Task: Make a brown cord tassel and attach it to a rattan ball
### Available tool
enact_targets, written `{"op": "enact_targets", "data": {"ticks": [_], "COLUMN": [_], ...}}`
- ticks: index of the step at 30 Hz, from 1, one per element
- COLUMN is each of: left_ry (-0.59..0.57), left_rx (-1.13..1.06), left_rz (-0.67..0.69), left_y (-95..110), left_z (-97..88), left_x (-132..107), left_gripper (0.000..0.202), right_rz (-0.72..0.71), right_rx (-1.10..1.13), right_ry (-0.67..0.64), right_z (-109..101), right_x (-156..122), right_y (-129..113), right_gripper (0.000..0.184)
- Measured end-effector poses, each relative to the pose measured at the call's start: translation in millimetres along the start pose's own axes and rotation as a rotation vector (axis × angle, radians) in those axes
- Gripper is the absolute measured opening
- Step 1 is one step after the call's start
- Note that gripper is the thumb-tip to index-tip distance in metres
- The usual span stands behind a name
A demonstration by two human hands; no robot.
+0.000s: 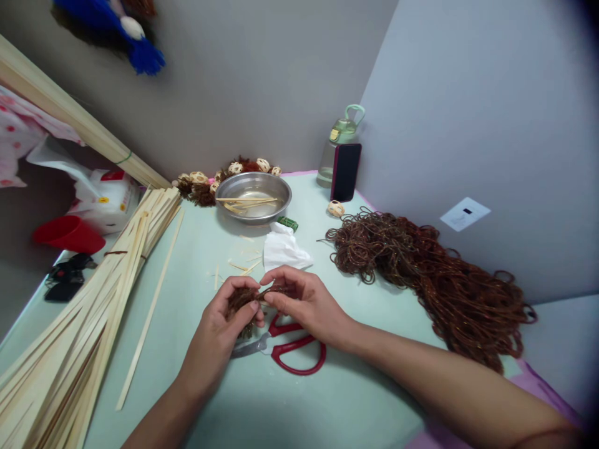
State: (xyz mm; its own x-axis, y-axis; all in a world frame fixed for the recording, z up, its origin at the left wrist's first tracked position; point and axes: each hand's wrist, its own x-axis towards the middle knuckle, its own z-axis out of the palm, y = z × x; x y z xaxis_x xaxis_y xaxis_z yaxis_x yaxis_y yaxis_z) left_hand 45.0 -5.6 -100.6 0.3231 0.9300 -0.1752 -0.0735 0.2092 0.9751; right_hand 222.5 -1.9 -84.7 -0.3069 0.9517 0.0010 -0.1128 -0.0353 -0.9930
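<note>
My left hand (229,318) is closed around a small bundle of brown yarn (241,299), its thumb and fingers pinching the middle. My right hand (299,299) pinches strands at the right end of that same bundle, between thumb and fingertips. Frayed yarn ends hang below the left fingers. Beneath both hands lie red-handled scissors (299,355) on the table, blades toward the left and partly hidden by the left hand. Just beyond the hands sits a crumpled white tissue (283,247), with thin strip scraps (238,266) beside it.
A long heap of brown yarn (435,274) lies at the right. Pale flat strips (93,312) fill the left side. At the back stand a metal bowl (255,215) of water with strips, a phone (346,173), a bottle (326,162) and a woven ball (336,209).
</note>
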Motion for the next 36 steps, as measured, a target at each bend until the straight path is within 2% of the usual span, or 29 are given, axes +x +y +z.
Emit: {"op": "enact_targets", "data": {"ticks": [5, 11, 15, 21, 27, 31, 36], "left_ry": [0.009, 0.025, 0.051, 0.072, 0.028, 0.087, 0.095], "left_rx": [-0.123, -0.308, -0.175, -0.063, 0.052, -0.018, -0.229], "left_rz": [-0.035, -0.031, -0.072, -0.059, -0.085, -0.061, -0.108], "left_y": [4.9, 14.3, 9.8, 2.3, 1.0, 4.2, 9.3], "left_z": [2.0, 3.8, 4.3, 4.2, -0.1, 0.6, 3.4], "left_x": [-0.3, -0.3, 0.5, 2.9, 4.5, 3.3, 3.8], "left_gripper": [0.004, 0.020, 0.034, 0.019, 0.021, 0.019, 0.018], "right_rz": [0.080, 0.047, 0.038, 0.024, 0.033, 0.074, 0.132], "right_rx": [-0.033, -0.083, -0.094, -0.048, -0.032, -0.029, -0.165], "right_ry": [-0.001, 0.014, 0.005, 0.011, 0.027, -0.036, -0.214], "right_z": [0.2, -0.7, -1.3, -0.6, -0.8, -0.2, -1.6], "right_x": [-0.3, -0.4, -0.4, 0.4, 0.7, 0.4, -2.2], "right_y": [-1.0, -0.9, 0.5, -0.9, -1.1, 3.2, 4.3], "right_gripper": [0.019, 0.020, 0.018, 0.013, 0.019, 0.027, 0.029]}}
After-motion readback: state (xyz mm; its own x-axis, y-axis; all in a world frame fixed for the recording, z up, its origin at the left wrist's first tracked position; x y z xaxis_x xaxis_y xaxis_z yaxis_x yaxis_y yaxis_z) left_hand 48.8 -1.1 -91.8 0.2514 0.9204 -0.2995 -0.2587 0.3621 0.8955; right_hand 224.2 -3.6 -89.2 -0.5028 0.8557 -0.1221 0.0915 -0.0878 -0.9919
